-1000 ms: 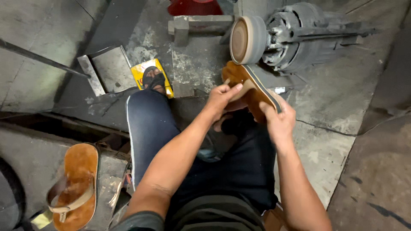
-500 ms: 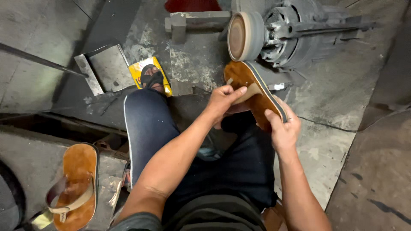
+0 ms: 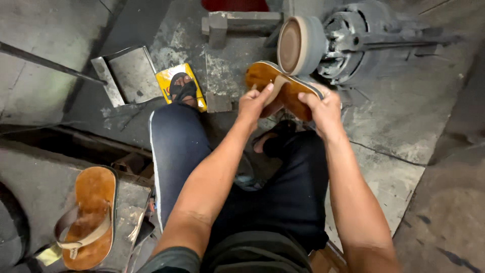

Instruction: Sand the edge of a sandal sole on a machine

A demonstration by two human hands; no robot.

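Note:
Both my hands hold a brown sandal (image 3: 283,87) with a grey sole edge, just below the grinding wheel (image 3: 294,45) of a grey motor (image 3: 353,45). My left hand (image 3: 255,103) grips its near left side. My right hand (image 3: 323,108) grips its right end. The sandal's upper edge lies close to the wheel; whether they touch I cannot tell. My legs in dark jeans stretch out beneath, one foot in a black sandal on a yellow board (image 3: 183,87).
A second brown sandal (image 3: 88,215) with a tan strap lies on a ledge at the lower left. A metal plate (image 3: 126,75) and a thin rod (image 3: 45,63) sit at the upper left. A grey metal bracket (image 3: 227,23) stands behind.
The sandal has been turned flatter and brought up closer to the wheel. My right hand moved from its lower end to its right edge.

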